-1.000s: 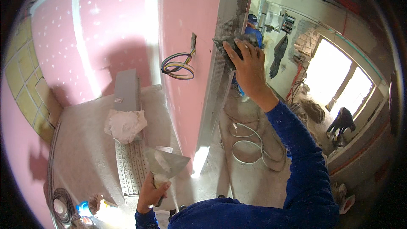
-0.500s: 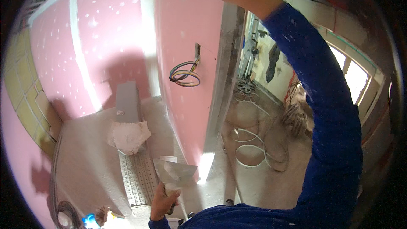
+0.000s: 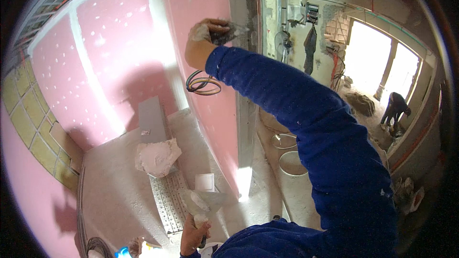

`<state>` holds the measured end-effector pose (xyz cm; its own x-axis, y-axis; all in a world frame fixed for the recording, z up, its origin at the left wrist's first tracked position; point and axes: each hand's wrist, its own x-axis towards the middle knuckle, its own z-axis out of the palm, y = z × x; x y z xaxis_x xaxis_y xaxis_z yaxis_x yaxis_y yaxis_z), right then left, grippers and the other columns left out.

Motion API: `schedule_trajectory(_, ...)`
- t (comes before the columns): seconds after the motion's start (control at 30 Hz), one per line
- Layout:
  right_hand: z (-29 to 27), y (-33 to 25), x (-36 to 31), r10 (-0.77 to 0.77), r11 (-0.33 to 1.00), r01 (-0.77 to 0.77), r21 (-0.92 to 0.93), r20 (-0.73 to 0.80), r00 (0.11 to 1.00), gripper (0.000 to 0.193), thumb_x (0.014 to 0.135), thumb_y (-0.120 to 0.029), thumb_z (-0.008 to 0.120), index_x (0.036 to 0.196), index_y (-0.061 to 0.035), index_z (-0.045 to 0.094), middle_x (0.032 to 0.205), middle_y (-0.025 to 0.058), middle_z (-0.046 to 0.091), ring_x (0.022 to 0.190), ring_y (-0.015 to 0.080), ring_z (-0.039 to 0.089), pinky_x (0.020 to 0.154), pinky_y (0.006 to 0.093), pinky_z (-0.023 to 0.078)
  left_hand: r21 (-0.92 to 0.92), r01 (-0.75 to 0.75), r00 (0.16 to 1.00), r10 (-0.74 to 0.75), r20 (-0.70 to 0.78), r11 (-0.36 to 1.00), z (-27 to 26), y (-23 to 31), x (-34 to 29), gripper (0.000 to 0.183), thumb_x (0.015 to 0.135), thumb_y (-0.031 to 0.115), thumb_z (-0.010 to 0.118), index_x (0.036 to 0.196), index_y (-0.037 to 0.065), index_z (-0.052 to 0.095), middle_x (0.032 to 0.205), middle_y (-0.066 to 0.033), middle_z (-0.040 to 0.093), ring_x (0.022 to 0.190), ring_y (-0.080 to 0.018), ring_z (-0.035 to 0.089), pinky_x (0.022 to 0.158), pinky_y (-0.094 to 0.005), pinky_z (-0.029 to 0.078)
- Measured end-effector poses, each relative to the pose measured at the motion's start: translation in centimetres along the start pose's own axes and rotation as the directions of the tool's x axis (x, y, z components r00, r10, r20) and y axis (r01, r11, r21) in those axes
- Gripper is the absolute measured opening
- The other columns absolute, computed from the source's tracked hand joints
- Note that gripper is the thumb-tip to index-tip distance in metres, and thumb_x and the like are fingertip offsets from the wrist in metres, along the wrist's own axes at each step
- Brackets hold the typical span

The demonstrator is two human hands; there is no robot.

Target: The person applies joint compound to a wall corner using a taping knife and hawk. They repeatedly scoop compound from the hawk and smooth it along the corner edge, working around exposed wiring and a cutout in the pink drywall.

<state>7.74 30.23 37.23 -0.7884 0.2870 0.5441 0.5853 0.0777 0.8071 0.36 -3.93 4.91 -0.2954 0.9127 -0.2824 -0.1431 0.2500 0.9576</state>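
Observation:
My left hand (image 3: 192, 237) is low in front of me, its fingers wrapped round the handle of a wide putty knife (image 3: 210, 201) with pale compound on the blade. Up at the wall corner, my right hand (image 3: 204, 38) grips a smaller putty knife (image 3: 235, 30), whose smeared blade lies at the grey meshed edge strip (image 3: 246, 43). This strip runs down the end of a pink drywall panel (image 3: 196, 0). A coil of coloured wires (image 3: 203, 84) sticks out of the panel just below my right wrist.
A perforated metal plank (image 3: 165, 198) lies on the floor, with a lump of pale compound (image 3: 158, 156) at its far end beside a grey board (image 3: 152, 119). A white square plate (image 3: 204, 182) is near the wall. Beyond the corner are hoses (image 3: 292, 163), a fan (image 3: 284, 40) and a bending person (image 3: 395, 107).
My right hand has come down from the top edge of the picture to the upper part of the corner strip. The view has shifted; my left hand still holds the wide knife.

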Motion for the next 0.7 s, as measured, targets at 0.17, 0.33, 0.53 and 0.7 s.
schedule_trajectory(0.17,-0.2,-2.6,-0.9,-0.225,0.921,0.173,0.350,0.115,0.967,0.029,0.078,-0.020,0.063,0.095,-0.0001,0.076,0.090,0.0252,0.069,0.078,0.0438,0.065,0.054,0.0636,0.051,0.076,0.043,0.998,-0.040,-0.047,0.996,-0.2,-0.5,-1.3,0.042,0.090,0.012,0.063,0.127,0.003,0.045,0.079,-0.0076,0.061,0.053,-0.0123,0.055,0.045,-0.0282,0.045)
schedule_trajectory(0.33,-1.1,-4.7,-7.9,-0.216,0.680,0.252,0.689,-0.140,0.966,0.015,0.078,-0.019,0.060,0.080,-0.0083,0.072,0.088,0.0133,0.071,0.080,0.0308,0.070,0.066,0.0453,0.056,0.099,0.209,0.963,-0.187,-0.192,0.973,0.0,-1.9,-0.8,0.055,0.091,0.022,0.063,0.136,0.004,0.036,0.067,-0.0044,0.058,0.040,-0.0096,0.044,0.032,-0.0254,0.031)
schedule_trajectory(0.53,-0.2,-6.2,-21.5,-0.002,-0.380,-0.364,0.850,0.393,0.920,0.027,0.090,-0.014,0.055,0.110,0.0021,0.064,0.100,0.0158,0.072,0.088,0.0361,0.068,0.079,0.0400,0.052,0.059,-0.060,0.995,0.054,0.084,0.996,-0.2,-0.3,2.1,0.050,0.090,0.012,0.068,0.130,0.001,0.041,0.085,-0.0056,0.061,0.063,-0.0129,0.059,0.054,-0.0272,0.049)
schedule_trajectory(0.7,-3.4,-9.2,-28.5,0.138,-0.753,-0.267,0.602,0.541,0.830,0.035,0.093,-0.004,0.057,0.128,-0.0042,0.063,0.130,0.0163,0.063,0.118,0.0318,0.060,0.100,0.0392,0.047,0.133,-0.088,0.976,0.059,0.211,0.987,1.2,3.9,5.0,0.041,0.089,0.017,0.072,0.120,0.002,0.051,0.083,-0.0050,0.062,0.065,-0.0114,0.059,0.057,-0.0271,0.050)
